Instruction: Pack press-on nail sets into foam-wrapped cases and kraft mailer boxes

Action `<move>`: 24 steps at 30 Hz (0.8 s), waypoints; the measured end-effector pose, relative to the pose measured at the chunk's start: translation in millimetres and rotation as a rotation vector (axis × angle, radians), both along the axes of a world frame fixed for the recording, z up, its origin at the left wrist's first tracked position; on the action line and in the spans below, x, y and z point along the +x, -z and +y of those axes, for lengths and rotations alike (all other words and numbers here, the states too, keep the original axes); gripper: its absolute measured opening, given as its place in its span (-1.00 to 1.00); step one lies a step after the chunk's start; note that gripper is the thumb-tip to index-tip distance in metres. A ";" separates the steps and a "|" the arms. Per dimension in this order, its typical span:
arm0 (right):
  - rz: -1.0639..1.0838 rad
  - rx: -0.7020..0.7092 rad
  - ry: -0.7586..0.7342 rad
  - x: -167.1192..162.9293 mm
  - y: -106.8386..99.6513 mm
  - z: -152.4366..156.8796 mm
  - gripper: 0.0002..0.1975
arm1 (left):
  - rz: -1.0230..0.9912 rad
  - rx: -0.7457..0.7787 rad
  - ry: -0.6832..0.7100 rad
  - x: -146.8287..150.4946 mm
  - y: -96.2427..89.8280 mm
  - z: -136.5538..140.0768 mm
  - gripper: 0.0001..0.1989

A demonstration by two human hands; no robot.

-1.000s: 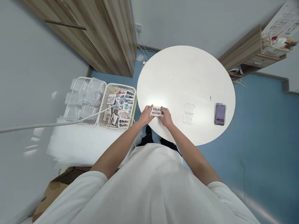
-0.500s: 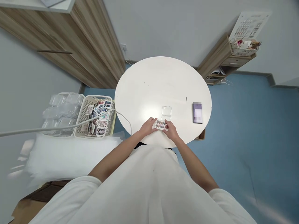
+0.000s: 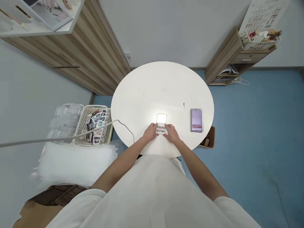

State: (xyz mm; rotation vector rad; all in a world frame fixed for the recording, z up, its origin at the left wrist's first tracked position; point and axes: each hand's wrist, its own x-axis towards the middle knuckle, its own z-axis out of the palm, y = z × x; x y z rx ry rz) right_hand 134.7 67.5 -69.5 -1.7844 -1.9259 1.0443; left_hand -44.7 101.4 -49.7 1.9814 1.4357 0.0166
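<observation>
A small clear plastic box (image 3: 161, 118) stands on the white table near its front edge, its lid tipped back and bright with glare. In its base lies a card of press-on nails (image 3: 161, 129), the nails set in two rows, dark, grey and reddish. My left hand (image 3: 150, 132) grips the left side of the box, thumb along its edge. On the other side my right hand (image 3: 171, 134) holds the right edge, fingers close to the hinge. Where the fingertips press exactly is too small to tell.
A purple box, partly pixelated (image 3: 196, 120), sits on the round table (image 3: 163, 85) at the right. To the left stand a basket of nail cards (image 3: 82, 123) and clear boxes (image 3: 67, 115). A grey cable (image 3: 118, 121) crosses the table's left edge. Below right is a cardboard box (image 3: 212, 137).
The card of nails, earlier held in front of the open box, now lies in its base. Both hands have shifted to the box's sides. The view has moved slightly.
</observation>
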 end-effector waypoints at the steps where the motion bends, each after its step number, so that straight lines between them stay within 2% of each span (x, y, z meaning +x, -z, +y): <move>1: 0.000 0.007 0.003 -0.3 1.6 -0.3 -0.36 | -0.025 0.002 -0.021 0.8 1.9 -1.1 -0.38; 9: 0.061 0.041 -0.023 3.8 10.8 -5.7 -0.31 | -0.100 -0.014 -0.076 1.4 9.4 -11.2 -0.29; 14: 0.191 -0.090 0.112 0.4 5.6 -6.4 -0.23 | -0.166 -0.107 -0.267 1.5 9.8 -17.2 -0.20; 17: 0.270 -0.197 0.210 -4.6 3.2 -1.8 -0.25 | -0.187 -0.182 -0.406 3.0 9.5 -17.1 -0.35; 20: 0.301 -0.265 0.296 -10.4 3.1 3.8 -0.28 | -0.237 -0.231 -0.486 4.4 9.4 -14.1 -0.51; 24: 0.378 -0.243 0.382 -18.9 2.0 3.5 -0.32 | -0.368 -0.276 -0.634 1.5 9.4 -11.6 -0.61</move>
